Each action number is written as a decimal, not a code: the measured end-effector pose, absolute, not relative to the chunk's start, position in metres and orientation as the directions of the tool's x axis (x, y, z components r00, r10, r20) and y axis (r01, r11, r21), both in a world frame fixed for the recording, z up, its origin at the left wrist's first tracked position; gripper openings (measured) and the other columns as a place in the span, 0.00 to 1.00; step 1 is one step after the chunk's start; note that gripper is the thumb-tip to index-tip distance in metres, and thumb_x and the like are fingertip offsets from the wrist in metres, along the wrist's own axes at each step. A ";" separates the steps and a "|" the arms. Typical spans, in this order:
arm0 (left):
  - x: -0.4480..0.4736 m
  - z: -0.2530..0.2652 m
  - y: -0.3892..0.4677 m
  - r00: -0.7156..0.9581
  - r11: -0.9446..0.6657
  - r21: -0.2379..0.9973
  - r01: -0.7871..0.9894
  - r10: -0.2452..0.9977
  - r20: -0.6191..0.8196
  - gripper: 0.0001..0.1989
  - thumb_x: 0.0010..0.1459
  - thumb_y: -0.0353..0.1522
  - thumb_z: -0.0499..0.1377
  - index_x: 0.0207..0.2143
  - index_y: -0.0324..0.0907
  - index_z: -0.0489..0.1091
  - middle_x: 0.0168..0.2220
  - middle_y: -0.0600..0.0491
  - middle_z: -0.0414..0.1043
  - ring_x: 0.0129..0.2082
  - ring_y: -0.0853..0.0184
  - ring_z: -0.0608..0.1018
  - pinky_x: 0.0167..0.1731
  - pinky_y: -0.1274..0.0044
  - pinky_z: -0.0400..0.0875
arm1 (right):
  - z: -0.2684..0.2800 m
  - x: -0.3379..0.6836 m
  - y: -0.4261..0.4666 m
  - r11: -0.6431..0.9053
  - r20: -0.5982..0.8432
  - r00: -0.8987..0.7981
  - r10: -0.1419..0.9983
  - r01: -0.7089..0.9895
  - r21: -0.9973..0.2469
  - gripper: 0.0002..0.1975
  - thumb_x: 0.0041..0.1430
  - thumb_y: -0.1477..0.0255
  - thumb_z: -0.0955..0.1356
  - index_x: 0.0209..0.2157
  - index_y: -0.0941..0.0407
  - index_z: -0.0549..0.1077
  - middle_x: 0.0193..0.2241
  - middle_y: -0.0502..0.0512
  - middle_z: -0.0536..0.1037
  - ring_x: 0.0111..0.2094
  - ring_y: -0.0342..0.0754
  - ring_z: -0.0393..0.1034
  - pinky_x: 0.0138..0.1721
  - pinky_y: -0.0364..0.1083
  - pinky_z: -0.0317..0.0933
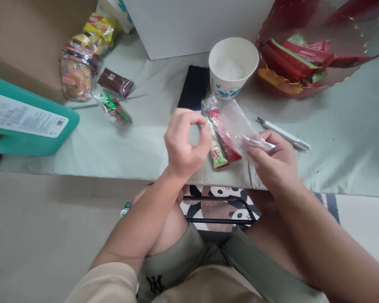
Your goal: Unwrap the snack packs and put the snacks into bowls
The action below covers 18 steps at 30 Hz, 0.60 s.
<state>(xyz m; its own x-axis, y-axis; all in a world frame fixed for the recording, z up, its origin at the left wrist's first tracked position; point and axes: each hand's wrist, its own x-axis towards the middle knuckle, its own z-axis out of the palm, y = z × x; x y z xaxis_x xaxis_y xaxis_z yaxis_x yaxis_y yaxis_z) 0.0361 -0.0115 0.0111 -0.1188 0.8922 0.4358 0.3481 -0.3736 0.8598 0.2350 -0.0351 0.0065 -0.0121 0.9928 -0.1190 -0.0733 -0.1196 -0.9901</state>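
Observation:
My right hand [279, 162] pinches a clear plastic bag [238, 126] between thumb and fingers, its upper part spread to the left. My left hand [188, 143] is curled with thumb and forefinger tips together in a ring; anything between the tips is too small to make out. Below the bag, a green snack packet [217, 151] and a red snack packet [230, 153] lie side by side on the cloth-covered table [145, 147], partly covered by clear wrapping. Just behind them stands a white paper cup [225, 80] with something whitish inside.
A black phone [194, 88] lies beside the cup. To the right are a white-handled cutter [284, 134] and a red basket [316, 90] of packets. On the left are several wrapped snacks [77, 80], a brown packet [115, 82] and a teal container [63, 130]. A white box [196, 25] stands behind.

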 end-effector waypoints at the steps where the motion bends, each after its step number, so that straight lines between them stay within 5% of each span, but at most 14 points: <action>1: 0.039 0.013 -0.015 -0.036 -0.407 0.848 0.340 0.895 0.444 0.06 0.58 0.36 0.64 0.36 0.46 0.71 0.40 0.48 0.76 0.47 0.58 0.76 0.52 0.64 0.72 | 0.007 0.234 -0.037 -0.095 -0.093 -0.025 0.995 -0.068 -0.993 0.16 0.51 0.65 0.78 0.27 0.54 0.68 0.23 0.44 0.70 0.23 0.39 0.59 0.26 0.42 0.55; 3: 0.046 0.015 -0.020 0.178 -0.447 0.857 0.256 0.894 0.412 0.11 0.55 0.39 0.67 0.39 0.45 0.73 0.43 0.48 0.78 0.46 0.58 0.78 0.51 0.64 0.74 | 0.008 0.231 -0.040 -0.074 -0.064 -0.087 0.994 -0.113 -0.991 0.17 0.50 0.63 0.79 0.27 0.54 0.69 0.23 0.45 0.70 0.23 0.40 0.60 0.26 0.42 0.57; 6: 0.052 0.016 -0.023 0.337 -0.298 0.950 0.093 0.907 0.251 0.13 0.58 0.39 0.65 0.43 0.43 0.75 0.44 0.48 0.80 0.41 0.62 0.80 0.43 0.70 0.76 | 0.009 0.228 -0.044 -0.081 -0.058 -0.125 0.990 -0.184 -0.980 0.16 0.50 0.59 0.79 0.29 0.52 0.72 0.25 0.46 0.73 0.25 0.42 0.65 0.28 0.44 0.61; 10: 0.051 0.013 -0.020 0.291 -0.036 0.998 -0.049 0.955 0.049 0.09 0.58 0.35 0.64 0.41 0.42 0.76 0.39 0.50 0.80 0.34 0.68 0.79 0.34 0.76 0.74 | 0.007 0.227 -0.041 -0.007 -0.007 0.010 1.000 -0.042 -0.999 0.11 0.53 0.61 0.78 0.34 0.49 0.77 0.31 0.49 0.77 0.31 0.46 0.70 0.33 0.47 0.67; 13: 0.049 0.013 -0.015 0.292 0.024 0.994 -0.108 0.956 0.008 0.07 0.56 0.35 0.64 0.35 0.41 0.75 0.34 0.52 0.78 0.31 0.70 0.76 0.31 0.78 0.72 | 0.005 0.228 -0.033 0.087 0.089 0.113 0.990 0.018 -0.996 0.18 0.45 0.65 0.80 0.39 0.48 0.78 0.38 0.51 0.79 0.37 0.47 0.72 0.36 0.46 0.69; 18: 0.051 0.010 -0.004 0.200 -0.063 0.992 -0.107 0.976 0.084 0.06 0.57 0.33 0.62 0.37 0.43 0.71 0.30 0.56 0.72 0.28 0.72 0.73 0.31 0.77 0.70 | 0.004 0.236 -0.026 -0.109 -0.107 0.095 0.990 0.009 -0.994 0.17 0.39 0.68 0.81 0.33 0.49 0.78 0.28 0.50 0.76 0.24 0.45 0.68 0.24 0.44 0.62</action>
<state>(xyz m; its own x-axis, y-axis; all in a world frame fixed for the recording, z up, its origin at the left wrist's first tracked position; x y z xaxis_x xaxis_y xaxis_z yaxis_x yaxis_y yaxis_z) 0.0510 -0.0035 0.0099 0.2003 0.9761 0.0839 -0.1066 -0.0635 0.9923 0.2359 -0.0265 0.0045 0.0948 0.9897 -0.1073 0.0091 -0.1086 -0.9940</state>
